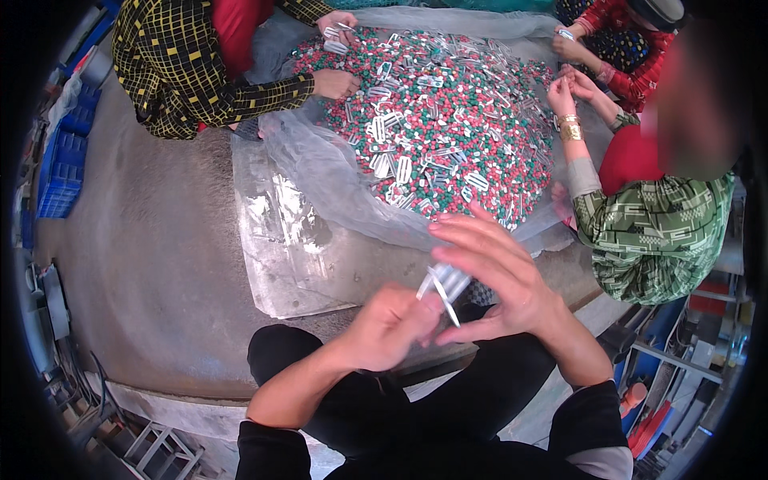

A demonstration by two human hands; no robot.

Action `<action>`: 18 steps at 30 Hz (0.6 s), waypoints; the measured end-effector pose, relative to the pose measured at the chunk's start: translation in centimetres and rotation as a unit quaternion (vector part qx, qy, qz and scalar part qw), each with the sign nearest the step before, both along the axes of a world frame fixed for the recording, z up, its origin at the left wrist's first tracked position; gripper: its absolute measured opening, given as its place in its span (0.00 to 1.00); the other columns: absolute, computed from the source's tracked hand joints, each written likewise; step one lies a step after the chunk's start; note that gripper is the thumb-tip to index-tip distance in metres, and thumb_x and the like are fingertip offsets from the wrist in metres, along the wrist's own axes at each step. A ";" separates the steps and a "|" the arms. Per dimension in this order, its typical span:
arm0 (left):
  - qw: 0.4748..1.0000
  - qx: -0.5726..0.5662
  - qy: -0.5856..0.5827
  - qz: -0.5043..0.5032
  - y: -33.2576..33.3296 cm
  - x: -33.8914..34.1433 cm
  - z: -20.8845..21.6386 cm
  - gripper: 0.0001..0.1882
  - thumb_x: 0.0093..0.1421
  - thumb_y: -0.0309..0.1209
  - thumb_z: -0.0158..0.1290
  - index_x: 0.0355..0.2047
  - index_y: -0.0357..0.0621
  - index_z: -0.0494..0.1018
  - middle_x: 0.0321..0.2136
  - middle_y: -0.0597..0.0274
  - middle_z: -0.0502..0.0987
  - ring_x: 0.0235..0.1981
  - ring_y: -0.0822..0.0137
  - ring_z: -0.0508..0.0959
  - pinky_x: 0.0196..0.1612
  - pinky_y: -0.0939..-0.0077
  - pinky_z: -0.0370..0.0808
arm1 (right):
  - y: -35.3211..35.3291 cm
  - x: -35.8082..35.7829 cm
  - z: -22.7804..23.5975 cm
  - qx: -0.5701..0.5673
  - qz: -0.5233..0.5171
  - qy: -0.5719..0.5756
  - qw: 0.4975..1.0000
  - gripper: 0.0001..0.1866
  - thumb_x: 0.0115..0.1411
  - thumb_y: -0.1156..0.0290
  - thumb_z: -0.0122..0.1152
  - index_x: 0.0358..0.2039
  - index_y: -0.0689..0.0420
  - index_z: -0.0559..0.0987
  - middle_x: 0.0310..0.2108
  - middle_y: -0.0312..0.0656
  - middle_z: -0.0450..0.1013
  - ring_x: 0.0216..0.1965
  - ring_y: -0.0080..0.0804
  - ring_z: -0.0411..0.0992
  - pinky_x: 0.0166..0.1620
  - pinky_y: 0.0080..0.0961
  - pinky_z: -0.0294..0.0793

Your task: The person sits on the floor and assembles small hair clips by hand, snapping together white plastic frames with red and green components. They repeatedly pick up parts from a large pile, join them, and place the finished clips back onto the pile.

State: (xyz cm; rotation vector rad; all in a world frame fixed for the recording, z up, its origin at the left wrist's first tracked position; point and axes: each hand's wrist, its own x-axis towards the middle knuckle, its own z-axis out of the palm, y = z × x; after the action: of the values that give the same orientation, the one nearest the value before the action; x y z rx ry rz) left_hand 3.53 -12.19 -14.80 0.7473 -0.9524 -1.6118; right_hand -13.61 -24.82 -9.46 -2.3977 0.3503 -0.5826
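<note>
My left hand [392, 326] is closed, thumb against fingers, at the lower end of a few silvery slotted slide buckles [450, 282]. They are blurred by motion, and one thin piece stands crosswise among them. On their other side my right hand [506, 282] arches over them with its fingers stretched apart and its thumb near the thin piece's tip. Whether the right fingers press on the buckles is hard to see. Beyond my hands lies a wide heap of small red, green and white pellets [448, 104], with many similar slotted buckles [404, 168] mixed in.
Sheer netting [320, 184] surrounds the heap, with a clear plastic sheet [276, 240] on the concrete floor [152, 264]. One person [176, 72] sits at the far left, others [664, 224] at the right, their hands at the heap. Blue crates [62, 172] stand at the left edge.
</note>
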 end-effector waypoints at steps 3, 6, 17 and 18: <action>0.994 0.081 0.036 -0.056 0.0 0.3 0.5 0.24 0.75 0.38 0.37 0.21 0.41 0.67 0.17 0.68 0.68 0.20 0.77 0.68 0.25 0.77 0.66 | 0.2 0.7 -0.1 0.032 0.011 -0.027 0.999 0.36 0.41 0.62 0.80 0.51 0.61 0.77 0.49 0.48 0.76 0.53 0.45 0.74 0.63 0.53 0.64; 0.983 0.096 0.132 -0.079 0.3 0.2 -0.2 0.25 0.75 0.39 0.36 0.23 0.39 0.68 0.16 0.70 0.62 0.18 0.77 0.62 0.25 0.77 0.66 | 0.1 0.5 -0.7 0.065 0.049 -0.029 0.996 0.31 0.39 0.68 0.78 0.47 0.63 0.79 0.42 0.49 0.79 0.46 0.45 0.78 0.61 0.53 0.67; 0.979 0.100 0.161 -0.080 1.2 -2.9 -0.7 0.21 0.75 0.35 0.34 0.24 0.40 0.62 0.17 0.69 0.60 0.18 0.74 0.61 0.25 0.75 0.68 | -0.4 -1.8 -1.1 0.217 0.108 -0.047 0.969 0.31 0.42 0.79 0.67 0.52 0.62 0.77 0.45 0.48 0.77 0.47 0.45 0.77 0.63 0.55 0.65; 0.976 0.084 0.182 -0.082 1.0 -3.1 -0.7 0.22 0.75 0.34 0.34 0.22 0.41 0.60 0.17 0.68 0.60 0.18 0.73 0.60 0.25 0.74 0.68 | -0.7 -2.3 -1.3 0.217 0.124 -0.048 0.967 0.33 0.44 0.78 0.68 0.55 0.62 0.75 0.49 0.48 0.76 0.49 0.45 0.76 0.64 0.56 0.63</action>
State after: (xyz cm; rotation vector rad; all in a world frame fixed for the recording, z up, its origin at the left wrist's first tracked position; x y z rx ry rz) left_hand 0.44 -11.14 -15.53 0.4684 -0.6299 -1.9109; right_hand -15.87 -25.50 -10.79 -1.9460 0.1147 -0.4512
